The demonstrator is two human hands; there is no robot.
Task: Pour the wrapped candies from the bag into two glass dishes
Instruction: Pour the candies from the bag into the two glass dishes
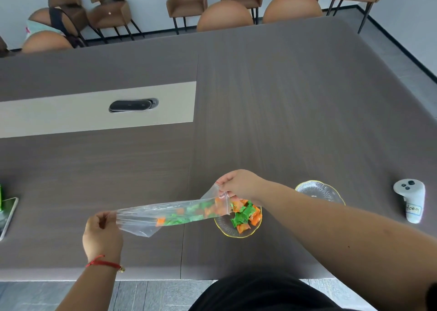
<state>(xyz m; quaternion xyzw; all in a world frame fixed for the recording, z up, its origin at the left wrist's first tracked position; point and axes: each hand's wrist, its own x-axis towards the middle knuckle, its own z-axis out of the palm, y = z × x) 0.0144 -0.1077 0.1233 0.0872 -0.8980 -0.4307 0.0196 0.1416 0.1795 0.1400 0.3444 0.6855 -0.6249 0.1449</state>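
We begin with the long grey-brown table, which fills most of the view. On it, near our edge, stand the two glass dishes. The nearer dish already holds a small heap of green and orange candies. The farther dish, just beyond our right forearm, looks empty, though the arm hides part of it and we cannot be certain.

The clear bag is stretched almost level between our hands, its mouth hanging over the nearer dish. Our left hand pinches the sealed bottom end, fingers closed on the plastic. Our right hand pinches the upper lip of the mouth, holding it open above the dish. A good share of the candies lies inside the bag, bunched toward the mouth end.

We judge this to be the first pour, partly done. To do it well, we should lift the left hand gently so the candies slide instead of tumbling out all at once, and keep the mouth low and centred over the glass. About half should stay in the bag for the farther dish, so we should level the bag early. A white controller stands well apart at the right, clear of the work.
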